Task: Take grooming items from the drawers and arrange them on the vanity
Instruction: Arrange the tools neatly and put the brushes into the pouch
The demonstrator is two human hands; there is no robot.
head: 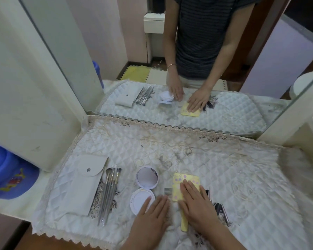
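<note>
My right hand (197,204) lies flat with straight fingers on a yellow paddle brush (185,179) on the quilted vanity cloth (224,177). My left hand (152,215) rests open beside it, fingers over a metal comb (168,193) and touching the edge of an open white compact (143,195) whose mirrored lid (147,177) stands up. Further left lie a bundle of makeup brushes (109,192) and a white snap pouch (83,183). Small dark items (220,210) lie just right of my right hand.
A large mirror (188,60) behind the vanity reflects the person and the items. A white cabinet panel (25,87) stands at the left, with a blue plastic basin (7,172) below it. The cloth's lace edge (61,233) runs along the front.
</note>
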